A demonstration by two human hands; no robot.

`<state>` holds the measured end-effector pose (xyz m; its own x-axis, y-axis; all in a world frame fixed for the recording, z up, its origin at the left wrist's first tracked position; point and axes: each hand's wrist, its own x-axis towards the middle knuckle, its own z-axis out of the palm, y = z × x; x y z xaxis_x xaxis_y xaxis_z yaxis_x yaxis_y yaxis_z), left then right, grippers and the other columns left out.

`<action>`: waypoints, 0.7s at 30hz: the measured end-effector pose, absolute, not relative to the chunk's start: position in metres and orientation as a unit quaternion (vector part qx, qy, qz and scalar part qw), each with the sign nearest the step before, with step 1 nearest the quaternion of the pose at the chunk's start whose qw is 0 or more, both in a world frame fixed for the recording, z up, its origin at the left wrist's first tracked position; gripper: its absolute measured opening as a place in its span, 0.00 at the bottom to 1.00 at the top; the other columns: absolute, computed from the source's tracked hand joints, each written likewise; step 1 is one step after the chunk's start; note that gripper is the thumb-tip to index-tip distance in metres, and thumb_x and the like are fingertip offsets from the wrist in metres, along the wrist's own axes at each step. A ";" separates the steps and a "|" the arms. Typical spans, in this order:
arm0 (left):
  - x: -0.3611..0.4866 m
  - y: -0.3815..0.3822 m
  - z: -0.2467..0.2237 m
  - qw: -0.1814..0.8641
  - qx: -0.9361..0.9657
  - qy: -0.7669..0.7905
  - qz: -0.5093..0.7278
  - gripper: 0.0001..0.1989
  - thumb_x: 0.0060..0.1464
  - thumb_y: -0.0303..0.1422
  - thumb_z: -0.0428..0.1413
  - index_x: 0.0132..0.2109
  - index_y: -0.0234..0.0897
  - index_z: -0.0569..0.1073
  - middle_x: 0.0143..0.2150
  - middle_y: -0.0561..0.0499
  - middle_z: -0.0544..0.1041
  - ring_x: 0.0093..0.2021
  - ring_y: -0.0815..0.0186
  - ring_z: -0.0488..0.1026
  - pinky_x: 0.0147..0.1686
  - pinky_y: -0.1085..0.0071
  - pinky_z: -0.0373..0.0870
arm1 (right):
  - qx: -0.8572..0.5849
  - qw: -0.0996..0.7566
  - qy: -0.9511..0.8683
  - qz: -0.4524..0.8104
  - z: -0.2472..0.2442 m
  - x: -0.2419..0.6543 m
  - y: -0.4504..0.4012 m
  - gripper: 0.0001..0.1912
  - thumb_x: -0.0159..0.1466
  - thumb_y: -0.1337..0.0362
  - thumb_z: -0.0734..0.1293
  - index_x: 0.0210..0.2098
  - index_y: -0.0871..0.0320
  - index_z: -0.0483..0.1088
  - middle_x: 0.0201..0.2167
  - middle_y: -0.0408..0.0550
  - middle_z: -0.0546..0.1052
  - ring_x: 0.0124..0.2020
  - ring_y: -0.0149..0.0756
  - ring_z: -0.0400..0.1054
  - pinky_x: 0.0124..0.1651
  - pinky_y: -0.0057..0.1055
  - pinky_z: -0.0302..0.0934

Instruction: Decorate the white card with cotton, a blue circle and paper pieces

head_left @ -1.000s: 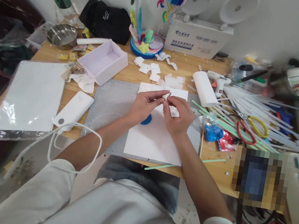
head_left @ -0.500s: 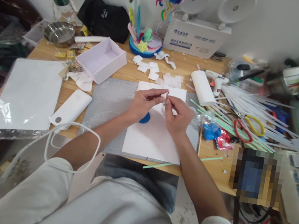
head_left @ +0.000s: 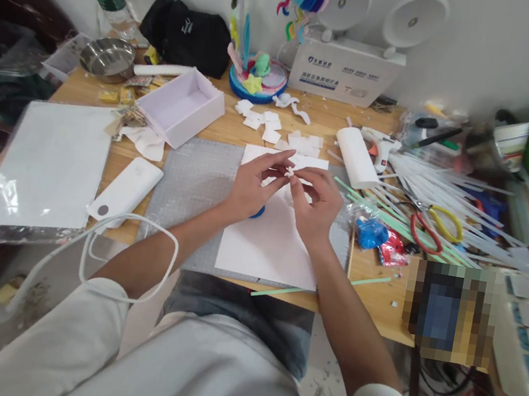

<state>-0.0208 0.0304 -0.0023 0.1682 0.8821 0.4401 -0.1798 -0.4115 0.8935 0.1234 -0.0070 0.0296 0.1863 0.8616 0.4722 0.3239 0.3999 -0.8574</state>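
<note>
Between my two hands is a small crumpled white piece point(head_left: 290, 171), perhaps paper or tissue; its exact kind is too small to tell. My left hand point(head_left: 252, 184) pinches it from the left with thumb and fingers. From the right, my right hand point(head_left: 315, 201) grips it between thumb and forefinger. Below both hands lies a white sheet of paper point(head_left: 269, 246) on a grey cutting mat point(head_left: 191, 179). A blue round thing point(head_left: 258, 212) rests on the sheet, mostly hidden by my left hand. Torn white pieces point(head_left: 269, 135) are scattered just beyond the sheet.
At left are a lilac box point(head_left: 183, 107), a white power bank point(head_left: 127, 192) with a cable and a plastic-wrapped sheet point(head_left: 49, 165). On the right lie a white roll point(head_left: 357, 157), a glue gun point(head_left: 382, 147), scissors point(head_left: 429, 229) and many glue sticks. A colourful craft point(head_left: 257, 78) stands behind.
My fingers have shifted around the small white piece, which now looks more crumpled. My left hand covers more of the blue round thing. The view has moved slightly.
</note>
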 end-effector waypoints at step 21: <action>-0.025 0.034 0.003 0.459 0.607 0.283 0.583 0.20 0.58 0.31 0.66 0.57 0.47 0.78 0.53 0.48 0.76 0.43 0.72 0.77 0.45 0.74 0.78 | -0.464 0.611 -0.513 0.385 0.018 0.125 -0.002 0.13 0.60 0.49 0.75 0.39 0.50 0.82 0.39 0.43 0.83 0.39 0.34 0.79 0.40 0.34 0.81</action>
